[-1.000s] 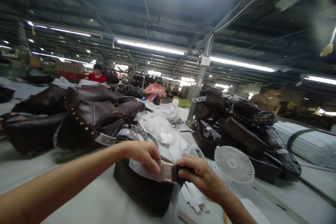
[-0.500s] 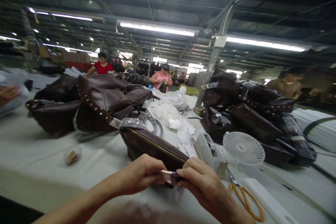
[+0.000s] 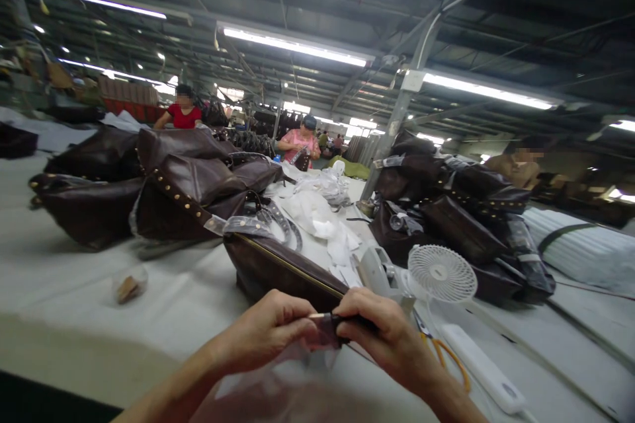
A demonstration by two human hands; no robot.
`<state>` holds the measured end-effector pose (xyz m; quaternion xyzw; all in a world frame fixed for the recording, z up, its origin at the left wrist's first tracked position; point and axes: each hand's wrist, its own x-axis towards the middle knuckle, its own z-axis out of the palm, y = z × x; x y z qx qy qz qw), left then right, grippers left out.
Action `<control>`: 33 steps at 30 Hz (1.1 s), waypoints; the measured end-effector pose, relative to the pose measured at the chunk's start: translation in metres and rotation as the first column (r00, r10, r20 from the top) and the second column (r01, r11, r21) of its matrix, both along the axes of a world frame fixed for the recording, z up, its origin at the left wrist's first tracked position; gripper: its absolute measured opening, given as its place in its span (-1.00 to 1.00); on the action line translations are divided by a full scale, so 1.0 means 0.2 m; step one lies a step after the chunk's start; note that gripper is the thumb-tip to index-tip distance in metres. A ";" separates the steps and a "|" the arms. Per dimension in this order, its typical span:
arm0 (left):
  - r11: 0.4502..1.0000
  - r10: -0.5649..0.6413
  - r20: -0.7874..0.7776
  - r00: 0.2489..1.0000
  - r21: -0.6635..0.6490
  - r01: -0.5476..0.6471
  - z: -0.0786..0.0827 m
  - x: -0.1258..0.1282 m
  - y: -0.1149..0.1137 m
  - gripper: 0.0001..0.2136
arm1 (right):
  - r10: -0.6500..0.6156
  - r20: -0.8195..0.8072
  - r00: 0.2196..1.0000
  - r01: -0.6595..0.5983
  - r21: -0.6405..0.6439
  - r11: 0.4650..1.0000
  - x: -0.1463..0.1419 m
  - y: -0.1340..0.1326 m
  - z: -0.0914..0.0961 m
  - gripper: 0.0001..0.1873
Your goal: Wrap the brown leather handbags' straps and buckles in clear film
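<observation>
"Head view: what are the hands holding?"

"Both are pinching one small dark strap piece: the left hand is gripping it from 9 o'clock, the right hand from 3 o'clock. Fingers are hiding most of it."

"And around?"

"One brown bag is lying just beyond at 12 o'clock, one white fan is standing at 2 o'clock. Blurred clear plastic is hanging at 6 o'clock, cut off by the frame's edge."
</observation>
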<state>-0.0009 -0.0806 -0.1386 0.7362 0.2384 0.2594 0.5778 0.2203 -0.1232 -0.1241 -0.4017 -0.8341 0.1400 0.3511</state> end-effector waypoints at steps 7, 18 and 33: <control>0.984 -0.002 0.151 0.989 -0.176 0.029 -0.03 0.03 0.05 -0.82 | -0.110 -0.067 0.992 0.092 -0.227 0.969 -0.02 0.03 0.04 -0.91; 0.923 0.145 0.235 0.961 -0.381 -0.046 -0.07 0.15 0.11 -0.63 | -0.129 -0.012 0.992 0.126 -0.154 0.980 0.02 0.11 0.04 -0.95; 0.904 -0.024 0.099 0.995 -0.423 0.063 0.00 0.08 0.21 -0.65 | 0.081 0.017 0.997 -0.082 0.067 0.994 0.19 0.13 -0.08 -0.59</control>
